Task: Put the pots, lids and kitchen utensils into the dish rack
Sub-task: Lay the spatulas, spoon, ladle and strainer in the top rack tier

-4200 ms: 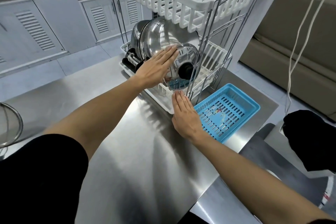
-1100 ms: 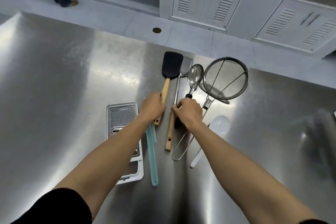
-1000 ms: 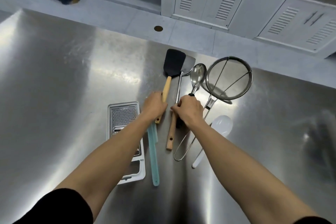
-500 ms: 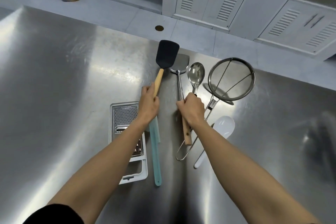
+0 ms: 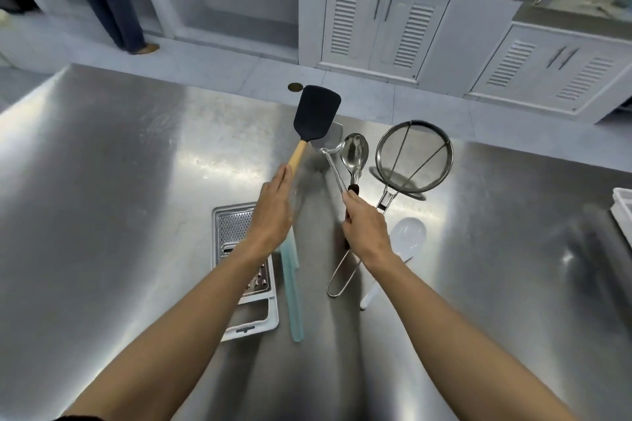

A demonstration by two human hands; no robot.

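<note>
Left hand (image 5: 272, 215) is closed round the wooden handle of the black spatula (image 5: 316, 118), blade up and tilted away, clear of the worktop (image 5: 102, 181). Gripped low on the handle, prob. so the blade end stays free for dropping into a rack slot. Right hand (image 5: 366, 232) is closed on two handles at once: the steel spoon (image 5: 355, 154) w/ dark grip and the steel turner (image 5: 333, 137), whose head shows partly behind the spatula blade. Whether these two have fully left the worktop can't be told. Bunching them looks like a way to cut trips to the rack.

Not yet picked up, all lying flat on the worktop: mesh strainer (image 5: 413, 155) just right of the spoon, white rice paddle (image 5: 407, 236) near the right wrist, teal scraper (image 5: 294, 294) and box grater (image 5: 241, 270) under/beside the left forearm. Dish rack itself isn't in view; only a white edge (image 5: 623, 212) at far right, unclear what it is. Task seems mid-way on utensils.
</note>
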